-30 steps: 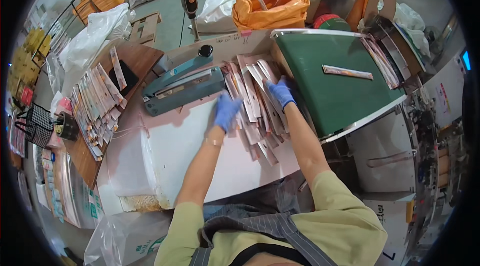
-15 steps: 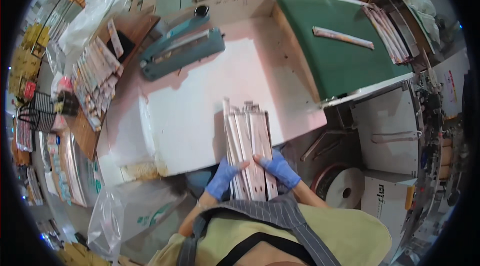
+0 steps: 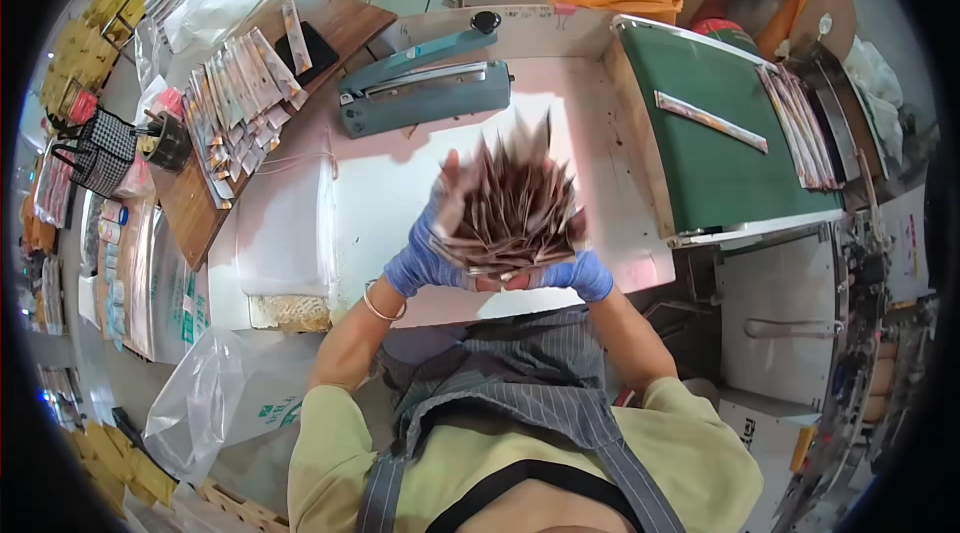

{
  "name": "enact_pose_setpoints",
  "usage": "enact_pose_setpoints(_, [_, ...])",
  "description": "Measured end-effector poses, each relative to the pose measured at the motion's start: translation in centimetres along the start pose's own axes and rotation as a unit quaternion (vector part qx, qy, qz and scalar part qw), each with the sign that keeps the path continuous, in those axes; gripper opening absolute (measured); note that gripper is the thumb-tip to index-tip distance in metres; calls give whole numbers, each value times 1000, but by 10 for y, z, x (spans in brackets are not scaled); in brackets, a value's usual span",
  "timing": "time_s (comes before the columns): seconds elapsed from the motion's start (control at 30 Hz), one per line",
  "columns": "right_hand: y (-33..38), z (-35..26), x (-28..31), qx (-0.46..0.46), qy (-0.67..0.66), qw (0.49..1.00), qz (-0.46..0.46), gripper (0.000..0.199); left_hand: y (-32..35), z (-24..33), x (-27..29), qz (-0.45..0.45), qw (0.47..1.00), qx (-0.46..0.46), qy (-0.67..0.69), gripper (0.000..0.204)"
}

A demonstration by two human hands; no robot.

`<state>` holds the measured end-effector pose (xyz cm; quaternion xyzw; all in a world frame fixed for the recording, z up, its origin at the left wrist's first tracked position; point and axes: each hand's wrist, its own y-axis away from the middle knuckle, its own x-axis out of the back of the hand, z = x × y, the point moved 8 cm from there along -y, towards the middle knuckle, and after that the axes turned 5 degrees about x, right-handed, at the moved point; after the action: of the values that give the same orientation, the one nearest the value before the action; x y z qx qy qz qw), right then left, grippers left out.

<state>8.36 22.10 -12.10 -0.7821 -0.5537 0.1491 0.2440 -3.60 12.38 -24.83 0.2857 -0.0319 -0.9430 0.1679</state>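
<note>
Between my two hands I hold a thick bundle of long, slim packets [image 3: 510,203], their ends facing up and blurred by motion. My left hand [image 3: 425,243], in a blue fingerless glove, is closed around the bundle's left side. On the right side my right hand [image 3: 575,268], gloved alike, grips it too; part of its fingers is hidden behind the packets. Both thumbs meet at the near side. The bundle is over the near part of the white worktable [image 3: 400,183]. Beyond it stands a blue-green bar heat sealer [image 3: 425,98] with its arm raised.
A green conveyor belt [image 3: 690,168] at right carries a single packet [image 3: 712,122] and a row of packets [image 3: 797,128]. Many packets [image 3: 240,93] lie on a brown board [image 3: 185,208] at left. Clear plastic bags [image 3: 285,228] lie on the table's left; another bag [image 3: 205,398] hangs below.
The bundle has come up from the table's near edge, tilted so its ends face up. My hands have moved up and forward with it, still gripping. The whole view has shifted.
</note>
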Motion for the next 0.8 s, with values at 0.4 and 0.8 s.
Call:
enact_pose_setpoints(0.4, [-62,-82,-24,117,10,991,-66,85,38,124,-114,29,897,-291,-331,118])
enact_pose_setpoints(0.8, [-16,70,-135,-287,-309,845,-328,30,101,7,-50,86,949,69,296,54])
